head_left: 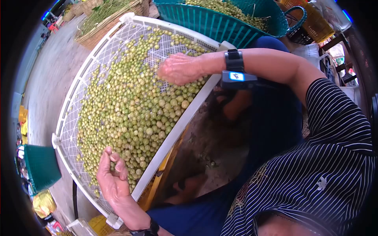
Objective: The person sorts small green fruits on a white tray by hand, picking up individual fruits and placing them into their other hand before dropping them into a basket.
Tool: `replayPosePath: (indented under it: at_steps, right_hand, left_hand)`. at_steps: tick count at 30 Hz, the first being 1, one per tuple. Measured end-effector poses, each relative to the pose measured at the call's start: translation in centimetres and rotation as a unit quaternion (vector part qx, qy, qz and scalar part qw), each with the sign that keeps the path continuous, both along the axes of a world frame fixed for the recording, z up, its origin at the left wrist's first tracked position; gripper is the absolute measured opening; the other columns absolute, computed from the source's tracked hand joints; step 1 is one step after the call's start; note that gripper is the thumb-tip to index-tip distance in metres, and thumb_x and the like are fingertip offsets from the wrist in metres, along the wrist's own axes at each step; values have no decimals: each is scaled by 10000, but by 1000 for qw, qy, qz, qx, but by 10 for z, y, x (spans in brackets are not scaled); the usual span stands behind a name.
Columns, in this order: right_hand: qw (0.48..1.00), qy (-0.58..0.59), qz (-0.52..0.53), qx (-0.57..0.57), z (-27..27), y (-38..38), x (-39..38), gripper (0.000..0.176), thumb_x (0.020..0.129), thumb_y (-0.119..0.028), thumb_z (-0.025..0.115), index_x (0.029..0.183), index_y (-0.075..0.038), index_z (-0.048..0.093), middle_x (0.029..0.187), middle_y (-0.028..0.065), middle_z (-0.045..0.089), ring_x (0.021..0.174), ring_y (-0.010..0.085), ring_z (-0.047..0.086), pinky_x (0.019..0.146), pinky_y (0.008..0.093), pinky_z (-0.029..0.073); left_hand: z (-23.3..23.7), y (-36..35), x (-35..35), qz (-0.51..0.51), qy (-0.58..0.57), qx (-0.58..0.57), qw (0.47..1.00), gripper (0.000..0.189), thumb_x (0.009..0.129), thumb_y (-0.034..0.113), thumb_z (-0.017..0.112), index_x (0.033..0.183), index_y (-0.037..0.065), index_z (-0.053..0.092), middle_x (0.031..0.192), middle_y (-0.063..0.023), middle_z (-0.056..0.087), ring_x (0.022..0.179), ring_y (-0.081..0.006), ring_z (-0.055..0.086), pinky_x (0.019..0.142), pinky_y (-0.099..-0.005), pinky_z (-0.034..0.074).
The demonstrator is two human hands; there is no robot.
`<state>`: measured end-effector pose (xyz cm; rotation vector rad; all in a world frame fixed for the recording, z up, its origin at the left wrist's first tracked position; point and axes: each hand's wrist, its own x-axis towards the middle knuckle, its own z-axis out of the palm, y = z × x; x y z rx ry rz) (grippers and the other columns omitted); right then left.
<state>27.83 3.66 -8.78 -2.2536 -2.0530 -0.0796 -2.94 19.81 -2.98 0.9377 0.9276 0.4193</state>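
A white mesh tray (pixel 202 103) holds a thick layer of small round green and yellowish fruits (pixel 132 98). Over the tray's lower left part, my left hand (pixel 115 177) is palm up with loosely curled fingers, and nothing shows in its palm. The fingertips are beside the fruits. My right hand (pixel 179 69) is bent into a fist on the fruits in the upper right part of the tray, near a patch of bare mesh. Its fingertips are turned down and hidden, so whatever it may hold cannot be made out.
A green basket (pixel 204 23) with more fruits stands beyond the tray, and a woven basket (pixel 106 27) with green stems is at the upper left. Another green basket (pixel 41 167) stands on the floor at the left. A yellow crate (pixel 151 188) shows under the tray's edge.
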Motion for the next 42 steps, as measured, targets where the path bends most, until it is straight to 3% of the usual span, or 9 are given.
replayPosePath:
  at_steps: [9, 13, 14, 17, 21, 34, 37, 39, 42]
  right_hand:
    - [962, 208, 163, 65, 1, 30, -79, 97, 679, -89, 554, 751, -54, 609, 666, 138, 549, 616, 321, 584, 492, 431, 440]
    - [986, 162, -12, -28, -8, 54, -58, 163, 696, -81, 543, 820, -96, 648, 660, 140, 563, 584, 250, 582, 458, 394, 436]
    - [985, 158, 24, 71, -12, 52, -51, 113, 706, -64, 530, 758, -86, 628, 613, 135, 547, 539, 228, 557, 431, 369, 418]
    - [988, 151, 19, -24, 4, 44, -60, 49, 684, -73, 545, 689, -67, 593, 618, 132, 552, 539, 235, 563, 446, 392, 425]
    - [977, 119, 166, 58, -21, 39, -79, 53, 634, -90, 564, 646, -39, 567, 579, 139, 535, 592, 337, 582, 486, 456, 428]
    - [964, 240, 99, 53, 33, 60, -82, 216, 701, -152, 528, 553, 5, 511, 536, 163, 518, 480, 282, 509, 472, 411, 374]
    - [853, 450, 245, 97, 46, 61, -92, 185, 679, -143, 543, 556, -5, 533, 539, 152, 535, 466, 262, 507, 472, 407, 375]
    - [974, 193, 122, 3, 30, 72, -70, 130, 644, -129, 570, 585, -14, 584, 568, 149, 567, 487, 272, 547, 473, 400, 408]
    - [998, 14, 40, -46, 2, 52, -67, 107, 621, -118, 576, 608, -17, 611, 590, 164, 583, 534, 305, 590, 466, 423, 429]
  left_hand:
    - [11, 31, -23, 57, -89, -14, 994, 163, 947, 194, 459, 978, 41, 507, 727, -21, 473, 506, -75, 380, 335, -190, 241]
    - [14, 27, -21, 52, -77, -8, 996, 194, 929, 172, 497, 1030, 8, 519, 736, -25, 476, 525, -79, 385, 357, -183, 236]
    - [13, 27, -22, 46, -78, -3, 996, 198, 925, 173, 505, 1030, 6, 520, 739, -25, 479, 523, -79, 384, 357, -182, 236]
    - [13, 25, -20, 42, -70, 8, 997, 189, 921, 173, 513, 1020, 13, 523, 735, -22, 482, 521, -76, 388, 357, -179, 236]
    - [7, 24, -16, 22, -63, 1, 998, 168, 915, 172, 522, 999, 27, 531, 735, -14, 489, 527, -76, 402, 360, -180, 244]
    - [-29, -25, 22, -72, 0, -46, 996, 328, 934, 332, 454, 937, 20, 554, 719, -57, 545, 543, -110, 490, 360, -186, 317]
    - [-27, -45, 32, -97, -52, -144, 983, 359, 930, 357, 455, 940, 13, 554, 731, -74, 553, 530, -128, 489, 353, -189, 313]
    - [-36, -42, 30, -128, -71, -144, 979, 322, 929, 327, 461, 948, 16, 542, 741, -70, 536, 519, -127, 477, 352, -182, 305]
    - [-39, -38, 28, -163, -19, -137, 977, 181, 914, 237, 499, 942, 59, 513, 736, -18, 486, 501, -77, 422, 341, -145, 288]
